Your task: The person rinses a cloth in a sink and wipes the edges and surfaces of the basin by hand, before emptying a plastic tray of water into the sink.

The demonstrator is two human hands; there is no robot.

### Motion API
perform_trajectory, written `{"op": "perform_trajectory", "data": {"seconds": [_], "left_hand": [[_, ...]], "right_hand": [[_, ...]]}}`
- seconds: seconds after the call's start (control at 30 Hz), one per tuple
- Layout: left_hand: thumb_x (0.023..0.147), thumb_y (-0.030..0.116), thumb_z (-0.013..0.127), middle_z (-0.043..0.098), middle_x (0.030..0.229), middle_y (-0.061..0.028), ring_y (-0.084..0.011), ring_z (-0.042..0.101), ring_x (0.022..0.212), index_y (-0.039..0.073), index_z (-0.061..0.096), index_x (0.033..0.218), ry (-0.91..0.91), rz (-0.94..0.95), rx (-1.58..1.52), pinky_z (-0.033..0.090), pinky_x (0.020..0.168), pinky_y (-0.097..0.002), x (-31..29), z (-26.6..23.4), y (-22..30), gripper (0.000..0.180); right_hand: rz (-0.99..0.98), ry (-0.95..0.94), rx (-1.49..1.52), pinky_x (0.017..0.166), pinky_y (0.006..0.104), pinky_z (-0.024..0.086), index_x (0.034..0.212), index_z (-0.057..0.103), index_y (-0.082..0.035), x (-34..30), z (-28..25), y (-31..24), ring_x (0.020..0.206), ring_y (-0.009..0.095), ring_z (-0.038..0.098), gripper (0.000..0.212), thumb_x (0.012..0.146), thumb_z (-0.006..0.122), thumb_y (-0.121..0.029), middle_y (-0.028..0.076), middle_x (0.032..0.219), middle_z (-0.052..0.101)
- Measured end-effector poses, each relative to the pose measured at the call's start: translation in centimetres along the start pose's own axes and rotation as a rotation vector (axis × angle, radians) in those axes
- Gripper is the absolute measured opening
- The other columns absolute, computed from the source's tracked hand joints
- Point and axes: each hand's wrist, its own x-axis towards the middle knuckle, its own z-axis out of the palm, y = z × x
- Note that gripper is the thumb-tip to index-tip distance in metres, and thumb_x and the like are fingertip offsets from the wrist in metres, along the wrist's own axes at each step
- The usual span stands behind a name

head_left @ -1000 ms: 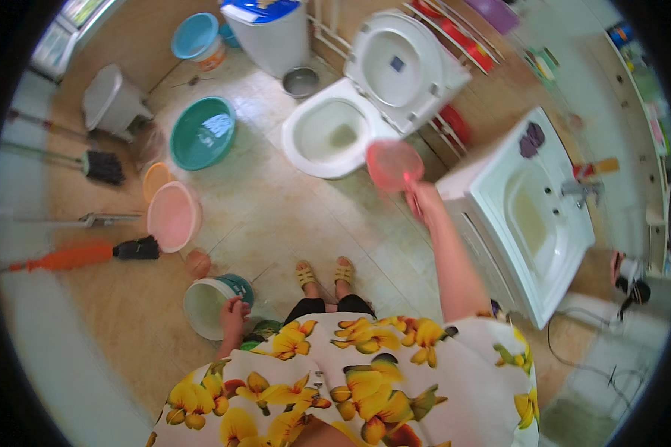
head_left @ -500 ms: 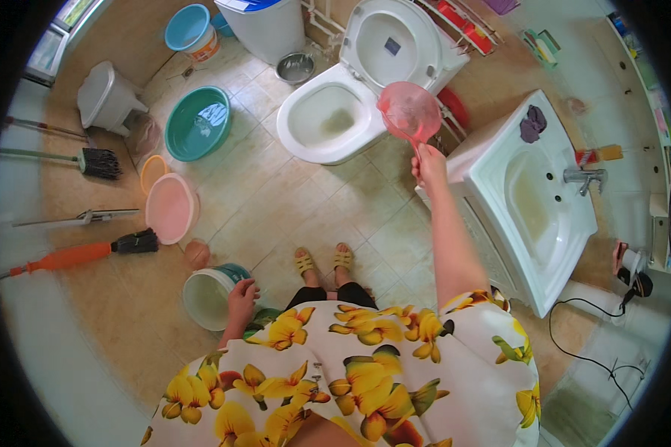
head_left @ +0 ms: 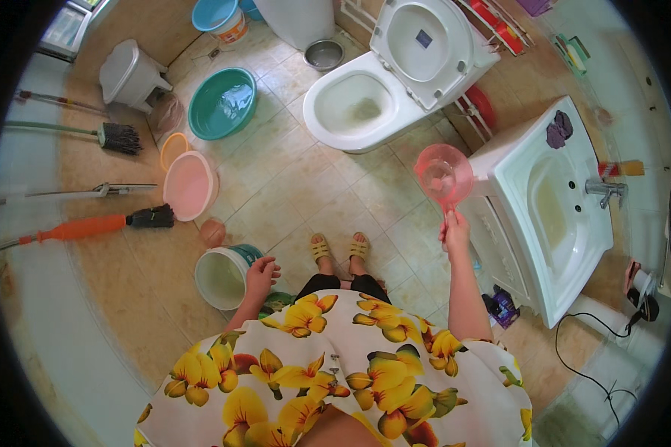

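Pink, see-through plastic marks the dipper [head_left: 445, 173], which you hold out in front of you by its handle. Your right hand [head_left: 455, 232] is closed around that handle, with the bowl pointing away from you over the tiled floor [head_left: 298, 194]. The bowl sits between the toilet [head_left: 356, 141], its lid and seat raised, and the sink cabinet [head_left: 499, 249]. In this view its edge meets the cabinet's outline; whether they touch, you cannot tell from above. Nor can you tell whether there is any water in it.

Your left hand [head_left: 261, 277] is empty, its fingers loosely bent, next to the bucket [head_left: 244, 253] that stands on your left with cloudy liquid inside. It may be brushing the rim, but the overlap hides that.

The step in hand looks like handling the dipper at arm's length, one-handed. From this position, any shift of the dipper seems to call for a firm wrist, a level bowl in case it is loaded, and care at the cabinet's near edge. Your sandals [head_left: 320, 253] stand close to the bucket, so your footing deserves attention too.
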Motion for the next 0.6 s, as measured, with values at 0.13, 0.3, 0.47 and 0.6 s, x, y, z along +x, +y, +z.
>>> {"op": "perform_trajectory", "data": {"seconds": [0.13, 0.3, 0.47, 0.6], "left_hand": [[0.09, 0.019, 0.053, 0.064, 0.086, -0.0036, -0.0115, 0.06, 0.069, 0.007, 0.057, 0.11, 0.053, -0.061, 0.005, 0.045, 0.056, -0.0246, -1.1, -1.1, -1.1, 0.024], [0.089, 0.02, 0.053, 0.064, 0.087, -0.0041, -0.0119, 0.06, 0.07, 0.007, 0.056, 0.111, 0.043, -0.1, 0.008, 0.046, 0.056, -0.0254, -0.7, -1.4, -1.7, 0.026], [0.089, 0.021, 0.053, 0.064, 0.09, -0.005, -0.0126, 0.06, 0.07, 0.008, 0.055, 0.113, 0.037, -0.177, 0.041, 0.047, 0.057, -0.0259, -0.3, -1.9, -2.3, 0.027], [0.089, 0.022, 0.053, 0.064, 0.09, -0.0057, -0.0134, 0.061, 0.07, 0.007, 0.055, 0.113, 0.039, -0.22, -0.007, 0.047, 0.057, -0.0259, -0.7, -1.7, -2.9, 0.028]], "right_hand": [[-0.005, -0.05, 0.004, 0.032, 0.0243, 0.029, 0.085, 0.056, -0.009, -0.7, -0.2, 2.0, 0.037, 0.01, 0.042, 0.023, 0.095, 0.046, -0.027, 0.0, 0.055, 0.049], [0.018, -0.006, 0.044, 0.033, 0.0234, 0.03, 0.086, 0.055, -0.008, -1.1, -1.7, 2.5, 0.037, 0.01, 0.041, 0.022, 0.095, 0.046, -0.025, 0.001, 0.055, 0.048], [0.009, -0.009, -0.012, 0.035, 0.0248, 0.036, 0.099, 0.059, -0.005, 0.0, -2.8, 3.5, 0.039, 0.01, 0.041, 0.021, 0.094, 0.049, -0.023, 0.001, 0.056, 0.048], [0.038, -0.042, -0.125, 0.036, 0.0249, 0.037, 0.101, 0.059, -0.005, 0.4, -1.9, 2.2, 0.039, 0.01, 0.042, 0.021, 0.094, 0.05, -0.022, 0.001, 0.056, 0.049]]}}
